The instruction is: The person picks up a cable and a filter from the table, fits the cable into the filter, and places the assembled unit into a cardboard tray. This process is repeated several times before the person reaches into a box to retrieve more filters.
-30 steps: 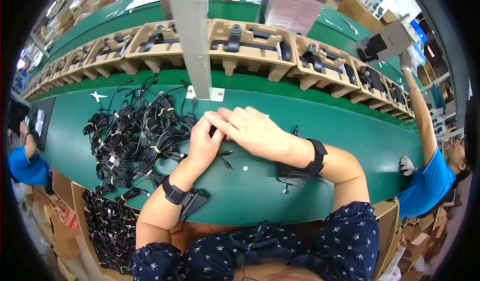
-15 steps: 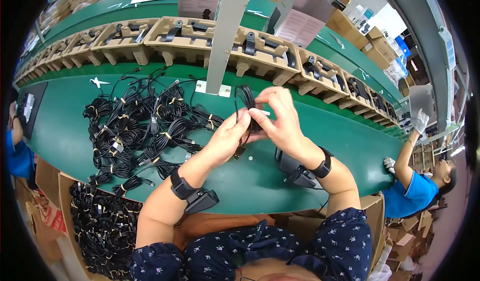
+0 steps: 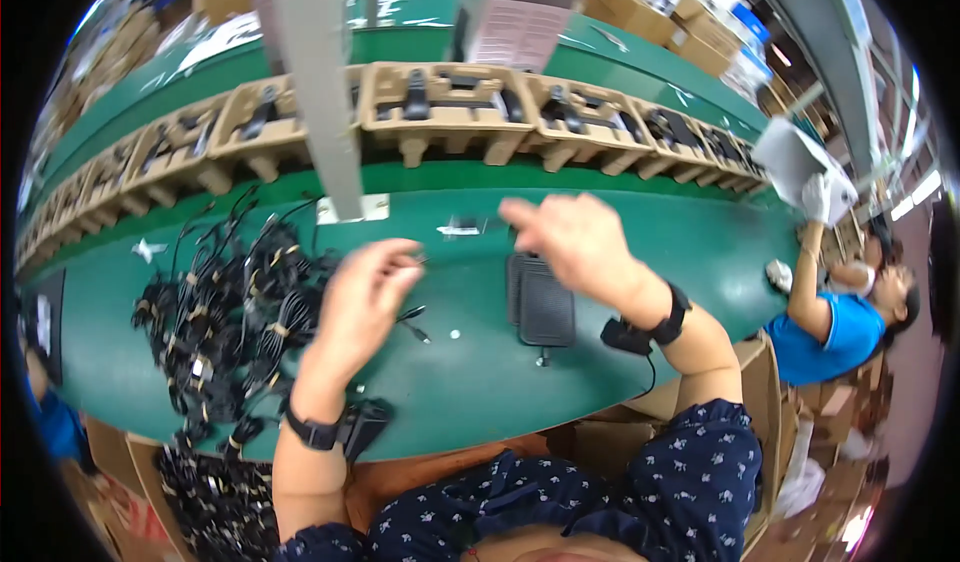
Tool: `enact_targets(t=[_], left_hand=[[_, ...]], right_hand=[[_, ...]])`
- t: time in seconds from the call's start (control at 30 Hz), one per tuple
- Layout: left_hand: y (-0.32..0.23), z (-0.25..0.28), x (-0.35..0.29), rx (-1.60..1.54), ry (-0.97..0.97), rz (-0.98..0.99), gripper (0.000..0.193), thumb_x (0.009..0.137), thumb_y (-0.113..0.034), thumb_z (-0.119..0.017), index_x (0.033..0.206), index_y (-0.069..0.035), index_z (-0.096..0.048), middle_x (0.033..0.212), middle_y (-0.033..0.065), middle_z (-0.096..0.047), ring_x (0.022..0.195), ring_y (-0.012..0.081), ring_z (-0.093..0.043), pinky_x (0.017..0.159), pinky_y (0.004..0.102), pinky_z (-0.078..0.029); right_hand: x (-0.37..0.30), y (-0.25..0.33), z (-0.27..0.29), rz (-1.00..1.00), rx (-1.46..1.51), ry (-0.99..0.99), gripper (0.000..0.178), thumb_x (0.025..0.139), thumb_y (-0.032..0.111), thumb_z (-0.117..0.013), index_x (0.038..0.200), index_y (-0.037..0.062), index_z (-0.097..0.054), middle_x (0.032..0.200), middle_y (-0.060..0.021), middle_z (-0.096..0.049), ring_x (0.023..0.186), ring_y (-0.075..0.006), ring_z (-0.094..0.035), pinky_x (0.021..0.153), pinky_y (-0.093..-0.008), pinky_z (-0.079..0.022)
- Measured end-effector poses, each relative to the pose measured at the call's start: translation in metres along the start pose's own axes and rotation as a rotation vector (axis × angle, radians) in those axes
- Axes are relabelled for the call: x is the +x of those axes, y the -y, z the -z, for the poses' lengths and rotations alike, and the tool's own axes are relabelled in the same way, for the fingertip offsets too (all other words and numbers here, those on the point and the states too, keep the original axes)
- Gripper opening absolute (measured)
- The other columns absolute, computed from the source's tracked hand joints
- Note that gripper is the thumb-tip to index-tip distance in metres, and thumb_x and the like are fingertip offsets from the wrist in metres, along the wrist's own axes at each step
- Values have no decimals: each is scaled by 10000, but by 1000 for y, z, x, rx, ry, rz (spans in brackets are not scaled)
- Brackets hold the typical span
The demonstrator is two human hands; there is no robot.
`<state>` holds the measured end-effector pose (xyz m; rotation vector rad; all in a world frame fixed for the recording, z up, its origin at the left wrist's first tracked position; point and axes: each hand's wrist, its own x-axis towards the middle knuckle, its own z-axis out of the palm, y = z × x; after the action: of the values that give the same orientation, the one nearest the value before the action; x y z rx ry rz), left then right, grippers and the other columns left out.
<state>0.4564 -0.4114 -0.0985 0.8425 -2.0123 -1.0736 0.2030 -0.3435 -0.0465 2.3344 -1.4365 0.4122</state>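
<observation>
My left hand [image 3: 362, 297] hovers over the green table [image 3: 470, 392] just right of a pile of bundled black cables [image 3: 225, 327]. Its fingertips pinch what looks like a thin black cable, whose plug end [image 3: 412, 322] trails below the hand. My right hand [image 3: 568, 244] is raised and blurred, fingers stretched leftward, nothing visible in it. It hangs above a flat black rectangular device [image 3: 541, 304] lying on the table. Both wrists wear black bands with small black units.
Moulded brown pulp trays [image 3: 440, 102] holding black parts run in a row along the far belt. A grey post [image 3: 318, 92] stands in front of them. A person in a blue shirt [image 3: 830, 327] works at the right. More cables fill a box [image 3: 205, 502] at lower left.
My hands were together on a cable bundle; now they are apart, the right one swung out to the right. The flat black device now lies uncovered between them.
</observation>
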Motion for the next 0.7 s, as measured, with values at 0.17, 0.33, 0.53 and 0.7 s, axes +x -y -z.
enact_targets(t=[0.17, 0.33, 0.53, 0.7], left_hand=[[16, 17, 4, 766, -51, -137, 402, 639, 73, -615, 1022, -40, -563, 1175, 110, -499, 1136, 308, -427, 927, 401, -371], [29, 13, 6, 793, 35, -53, 374, 604, 53, -666, 954, -39, -569, 1120, 113, -506, 1088, 316, -447, 920, 390, -379], [49, 15, 14, 860, -102, -11, 291, 609, -68, -723, 866, -68, -588, 897, 67, -517, 899, 268, -484, 763, 371, -387], [59, 17, 14, 881, -105, -20, 278, 621, -197, -739, 848, -110, -604, 901, 44, -519, 925, 261, -491, 769, 381, -386]], right_hand=[[-33, -124, 17, -801, -132, -298, 258, 918, 305, -443, 1030, 149, -617, 904, -131, -647, 821, -335, -611, 694, -414, -486], [-55, -231, 31, -1053, -331, -172, 348, 914, 385, -415, 942, 119, -636, 832, -171, -643, 808, -353, -614, 709, -456, -480], [-36, -297, 8, -1071, -361, 203, 411, 892, 394, -454, 912, 34, -650, 913, -198, -644, 899, -352, -615, 771, -435, -490], [-38, -330, -24, -933, -486, 290, 344, 910, 311, -428, 951, 34, -628, 907, -190, -642, 855, -348, -620, 737, -438, -496]])
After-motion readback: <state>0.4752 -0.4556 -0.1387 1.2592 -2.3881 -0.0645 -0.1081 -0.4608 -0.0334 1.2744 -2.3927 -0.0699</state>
